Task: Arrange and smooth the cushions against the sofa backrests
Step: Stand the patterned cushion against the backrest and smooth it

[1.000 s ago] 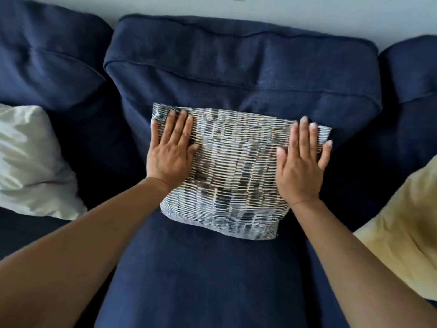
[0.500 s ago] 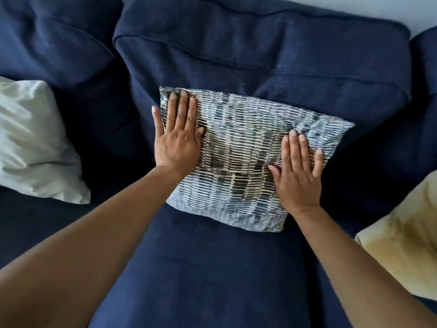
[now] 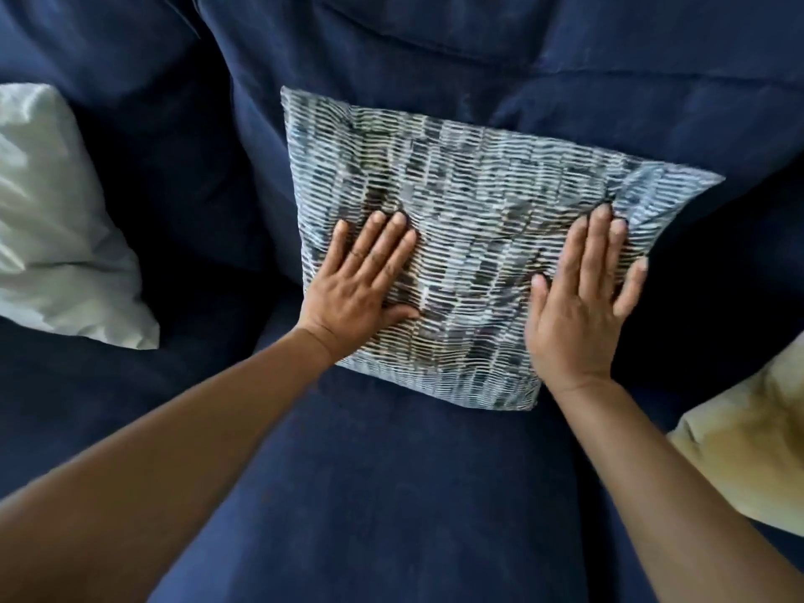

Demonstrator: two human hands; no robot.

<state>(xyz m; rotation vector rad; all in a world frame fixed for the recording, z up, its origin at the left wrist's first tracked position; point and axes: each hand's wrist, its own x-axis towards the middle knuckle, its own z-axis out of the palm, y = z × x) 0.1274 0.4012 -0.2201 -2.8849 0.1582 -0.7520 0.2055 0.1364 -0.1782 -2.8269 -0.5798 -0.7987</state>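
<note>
A blue-and-white patterned cushion (image 3: 470, 202) leans against the middle navy backrest (image 3: 435, 41) of the sofa. My left hand (image 3: 361, 289) lies flat on the cushion's lower left part, fingers together and pointing up. On the lower right part rests my right hand (image 3: 578, 302), palm down with the fingers spread a little, reaching the cushion's right edge. Neither hand grips the fabric. The cushion's bottom edge sits on the navy seat (image 3: 370, 493).
A white cushion (image 3: 56, 228) leans at the left section of the sofa. At the right edge lies a pale yellow cushion (image 3: 748, 446), partly cut off. Dark gaps separate the middle backrest from its neighbours.
Both hands have slid down the patterned cushion from its top corners to its lower half. The view has moved closer and lower, hiding the wall.
</note>
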